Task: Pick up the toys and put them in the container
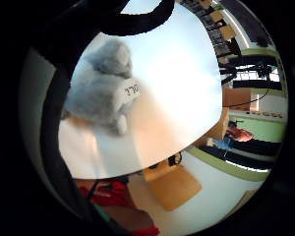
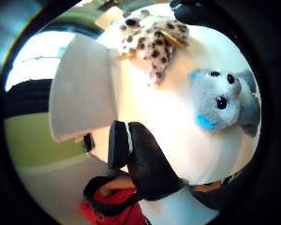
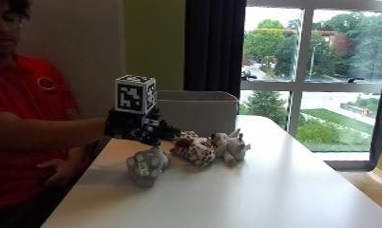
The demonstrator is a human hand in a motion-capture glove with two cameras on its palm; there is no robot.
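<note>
A person in a red shirt reaches a gloved right hand (image 3: 140, 129) out over the near edge of a white table (image 3: 273, 190), the hand hovering above the toys and holding nothing; its fingers extend forward, relaxed rather than clenched, toward the row of plush animals. Just below and in front of the hand sits a grey plush toy (image 3: 147, 166), its white label turned toward the outside camera and its long axis running roughly from the table's near side toward the container. The thumb-side palm view shows its face (image 2: 220, 101), with blue cheeks and black eyes, close under the palm. Beside it, touching each other, lie a spotted plush toy (image 3: 194, 149) and a pale grey plush toy (image 3: 232, 146), set in a line across the table. Behind the three toys stands an open grey fabric container (image 3: 197, 110), near the wall end of the table.
</note>
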